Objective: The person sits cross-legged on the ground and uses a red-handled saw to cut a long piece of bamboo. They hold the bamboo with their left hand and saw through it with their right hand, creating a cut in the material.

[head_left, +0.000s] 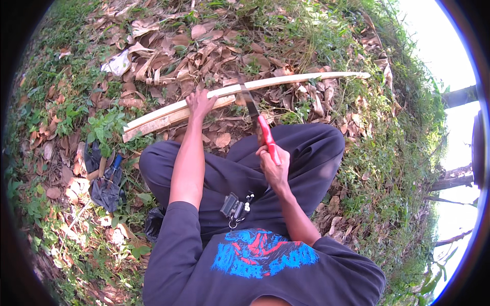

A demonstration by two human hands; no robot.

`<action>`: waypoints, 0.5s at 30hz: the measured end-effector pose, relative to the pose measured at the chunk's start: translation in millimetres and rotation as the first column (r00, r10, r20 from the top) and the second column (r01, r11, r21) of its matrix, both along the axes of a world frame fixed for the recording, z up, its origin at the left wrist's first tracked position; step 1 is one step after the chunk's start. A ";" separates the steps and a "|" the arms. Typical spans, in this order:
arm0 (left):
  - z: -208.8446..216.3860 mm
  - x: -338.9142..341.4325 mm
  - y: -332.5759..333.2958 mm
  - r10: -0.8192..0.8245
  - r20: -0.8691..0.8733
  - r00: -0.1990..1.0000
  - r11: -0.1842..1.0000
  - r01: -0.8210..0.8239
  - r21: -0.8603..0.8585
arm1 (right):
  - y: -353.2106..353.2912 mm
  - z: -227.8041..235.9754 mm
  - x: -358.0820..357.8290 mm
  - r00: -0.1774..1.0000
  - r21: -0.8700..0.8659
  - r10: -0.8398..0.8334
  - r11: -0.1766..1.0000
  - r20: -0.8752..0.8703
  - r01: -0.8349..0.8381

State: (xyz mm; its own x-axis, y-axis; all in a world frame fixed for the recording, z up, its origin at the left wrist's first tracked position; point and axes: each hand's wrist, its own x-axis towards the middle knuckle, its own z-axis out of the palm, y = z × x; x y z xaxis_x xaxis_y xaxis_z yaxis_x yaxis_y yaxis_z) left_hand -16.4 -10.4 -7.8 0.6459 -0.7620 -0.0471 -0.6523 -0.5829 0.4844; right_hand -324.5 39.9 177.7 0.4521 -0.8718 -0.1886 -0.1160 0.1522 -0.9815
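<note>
A long pale wooden strip [301,77] lies across the ground ahead of my legs, appearing curved in this view. Beneath its left part sits a shorter, rougher wooden piece [155,125]. My left hand [200,104] grips the long strip left of its middle, with the fingers bent over it. A hand saw [267,133] with a red handle is in my right hand [276,167], whose fingers are wrapped round the handle. Its dark blade, slightly blurred, crosses the long strip just right of my left hand. Whether the teeth have cut into the wood cannot be made out.
My crossed legs [306,145] in dark trousers lie close behind the wood. Dry leaves [204,56] and grass cover the ground. At the left, a dark plastic bag [108,191] lies with tool handles showing. Branches [454,181] stand at the right edge.
</note>
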 end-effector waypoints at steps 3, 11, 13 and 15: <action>-0.9 5.5 1.3 0.007 -0.012 1.000 1.000 -0.007 -0.023 | -20.8 19.5 -4.2 0.999 0.082 -0.006 0.997 0.050 0.002; 18.7 3.9 1.8 0.053 -0.113 0.992 0.999 -0.054 -0.004 | -84.1 36.7 8.1 0.998 0.050 -0.024 0.999 0.055 0.021; 27.2 8.1 1.1 0.059 -0.180 0.982 0.997 -0.051 0.052 | -95.1 33.0 14.9 0.999 0.026 -0.027 0.999 0.039 0.026; 27.9 13.9 -1.5 0.097 -0.261 0.960 0.991 -0.070 0.112 | -103.0 24.5 18.2 0.998 0.052 -0.025 0.998 0.066 0.022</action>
